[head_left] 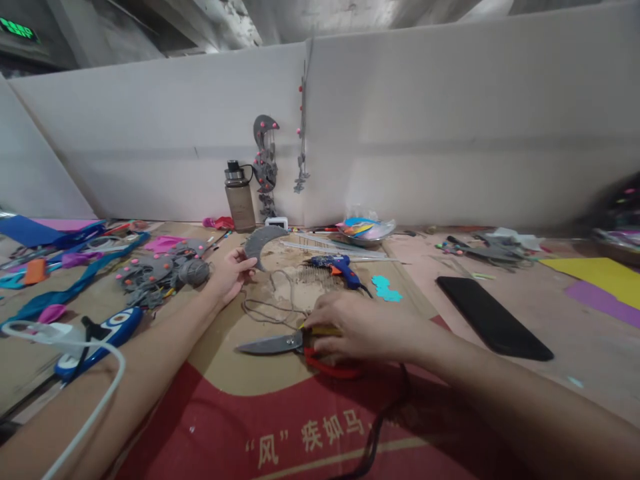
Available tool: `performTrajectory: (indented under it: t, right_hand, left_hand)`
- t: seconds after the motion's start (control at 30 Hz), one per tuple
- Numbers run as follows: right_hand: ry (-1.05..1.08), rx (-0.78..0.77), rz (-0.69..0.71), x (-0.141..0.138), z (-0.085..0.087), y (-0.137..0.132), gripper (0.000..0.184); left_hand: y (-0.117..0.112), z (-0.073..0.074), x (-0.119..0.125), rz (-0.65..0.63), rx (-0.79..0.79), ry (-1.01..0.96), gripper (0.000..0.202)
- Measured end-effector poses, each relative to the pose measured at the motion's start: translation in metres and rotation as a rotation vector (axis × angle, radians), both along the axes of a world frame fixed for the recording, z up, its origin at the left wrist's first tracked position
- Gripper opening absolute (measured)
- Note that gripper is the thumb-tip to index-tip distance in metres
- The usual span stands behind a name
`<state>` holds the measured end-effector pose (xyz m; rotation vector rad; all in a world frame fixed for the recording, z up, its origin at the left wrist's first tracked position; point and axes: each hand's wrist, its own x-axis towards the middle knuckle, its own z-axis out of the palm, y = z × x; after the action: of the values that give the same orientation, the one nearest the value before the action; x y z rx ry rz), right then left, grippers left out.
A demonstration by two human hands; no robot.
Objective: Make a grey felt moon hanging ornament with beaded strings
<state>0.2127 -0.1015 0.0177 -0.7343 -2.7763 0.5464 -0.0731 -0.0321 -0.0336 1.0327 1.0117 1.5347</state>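
Note:
A dark grey crescent-shaped piece (pixel 264 243), felt-like in look, is pinched between the thumb and fingers of my left hand (pixel 235 273). My right hand (pixel 357 323) is curled over the red and yellow handles of a pair of scissors (pixel 270 343). The blades lie closed and point left, low over the cardboard. Part of the handles is hidden under my fingers. Between my hands a loop of grey cord (pixel 265 310) lies on the cardboard. Just beyond my right hand is a blue glue gun (pixel 343 267).
A water bottle (pixel 240 203) stands against the white partition (pixel 425 120), near a hanging grey crescent ornament (pixel 265 153). Grey felt pieces with pink dots (pixel 155 270) and yarn lie left. A black phone (pixel 493 317) is right. A white cable (pixel 107 407) crosses my left forearm.

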Motion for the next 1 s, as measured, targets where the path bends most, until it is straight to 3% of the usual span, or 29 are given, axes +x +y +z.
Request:
performTrajectory:
  t: [0.1, 0.2, 0.27, 0.37, 0.53, 0.7, 1.0]
  right_hand:
    - [0.26, -0.051, -0.236, -0.002, -0.005, 0.013, 0.025]
    - [0.503, -0.234, -0.446, -0.003, -0.017, 0.03, 0.036]
    - [0.572, -0.353, -0.509, -0.003, -0.025, 0.04, 0.041]
    - [0.603, -0.407, -0.567, -0.002, -0.031, 0.048, 0.045]
    - [0.671, -0.536, -0.602, -0.002, -0.029, 0.045, 0.045]
    - [0.715, -0.684, -0.593, -0.005, -0.03, 0.042, 0.028]
    - [0.814, -0.627, -0.548, -0.012, -0.039, 0.039, 0.025]
  left_hand:
    - [-0.006, 0.003, 0.005, -0.05, 0.013, 0.049, 0.032]
    - [-0.013, 0.009, 0.012, -0.097, 0.024, 0.064, 0.031]
    - [-0.019, 0.014, 0.019, -0.123, 0.026, 0.087, 0.031]
    - [-0.028, 0.021, 0.029, -0.16, 0.021, 0.139, 0.029]
    - [-0.036, 0.023, 0.041, -0.196, 0.021, 0.24, 0.03]
    - [-0.039, 0.021, 0.042, -0.241, 0.024, 0.322, 0.029]
    - [-0.039, 0.018, 0.041, -0.291, -0.03, 0.284, 0.03]
